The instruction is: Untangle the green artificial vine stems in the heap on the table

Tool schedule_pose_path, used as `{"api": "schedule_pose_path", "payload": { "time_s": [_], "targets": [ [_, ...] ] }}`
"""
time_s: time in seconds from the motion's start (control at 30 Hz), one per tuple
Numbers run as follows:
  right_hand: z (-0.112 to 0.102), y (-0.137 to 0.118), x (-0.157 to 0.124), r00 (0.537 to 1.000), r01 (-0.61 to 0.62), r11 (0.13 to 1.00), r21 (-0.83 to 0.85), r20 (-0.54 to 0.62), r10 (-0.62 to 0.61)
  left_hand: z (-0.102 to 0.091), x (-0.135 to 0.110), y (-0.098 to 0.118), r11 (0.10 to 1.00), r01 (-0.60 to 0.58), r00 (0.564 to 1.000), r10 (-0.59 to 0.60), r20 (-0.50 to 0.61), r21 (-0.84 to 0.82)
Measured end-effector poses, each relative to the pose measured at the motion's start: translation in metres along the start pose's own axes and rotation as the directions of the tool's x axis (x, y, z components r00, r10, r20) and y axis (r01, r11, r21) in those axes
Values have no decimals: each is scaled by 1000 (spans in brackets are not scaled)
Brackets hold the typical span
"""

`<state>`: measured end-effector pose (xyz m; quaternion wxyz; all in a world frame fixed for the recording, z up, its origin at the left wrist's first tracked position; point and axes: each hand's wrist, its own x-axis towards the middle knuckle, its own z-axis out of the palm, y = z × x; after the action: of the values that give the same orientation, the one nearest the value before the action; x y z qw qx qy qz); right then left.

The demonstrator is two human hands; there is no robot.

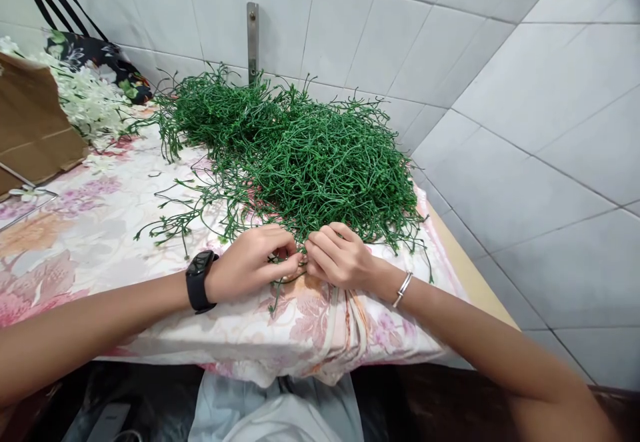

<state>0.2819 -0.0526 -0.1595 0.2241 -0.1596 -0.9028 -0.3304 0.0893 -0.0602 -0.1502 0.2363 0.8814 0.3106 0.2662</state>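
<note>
A big heap of green artificial sprigs lies on a table under a floral cloth. My left hand, with a black watch on the wrist, and my right hand, with a silver bangle, meet at the near edge of the heap. Both pinch the same thin green sprig between their fingertips, and its stem hangs down over the cloth. A few loose sprigs lie to the left of my hands.
A brown cardboard box stands at the far left beside white artificial flowers and a dark floral bag. White tiled walls close off the back and the right. The table's front edge is just below my wrists.
</note>
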Motion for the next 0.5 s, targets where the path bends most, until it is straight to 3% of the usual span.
{"api": "schedule_pose_path", "payload": {
  "time_s": [0.23,0.5],
  "targets": [
    [5,-2,3,979,-187,982,-2,-86,187,1,5,-3,997,-58,995,61,-82,42],
    [8,-3,1,970,-230,973,8,-75,230,4,7,-1,1000,-21,997,20,-75,-17]
  ]
}}
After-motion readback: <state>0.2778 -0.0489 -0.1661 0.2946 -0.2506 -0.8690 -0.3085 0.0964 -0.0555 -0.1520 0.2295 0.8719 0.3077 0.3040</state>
